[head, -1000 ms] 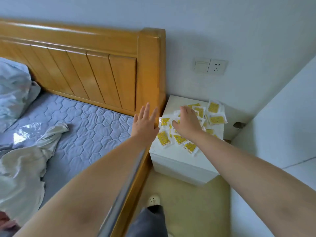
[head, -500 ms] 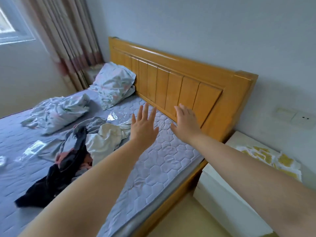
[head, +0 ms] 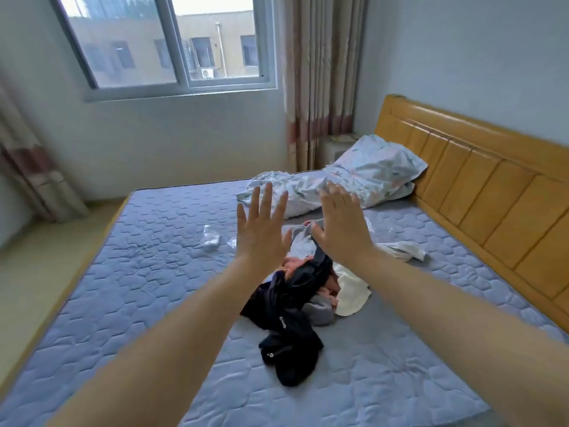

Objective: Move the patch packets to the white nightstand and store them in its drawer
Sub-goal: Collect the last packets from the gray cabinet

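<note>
The left hand (head: 261,238) and right hand (head: 340,229) hover empty, fingers straight, above the clothes heap (head: 295,306) on the near mattress (head: 138,272). No patch packets show here; any hidden under that heap could be missed and never reach the drawer.

Clothes (head: 292,318) partly behind right hand (head: 341,229)

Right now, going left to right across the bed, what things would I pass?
Crumpled clear plastic wrapper → left hand, open with fingers spread → right hand, open → orange wooden headboard.
</note>
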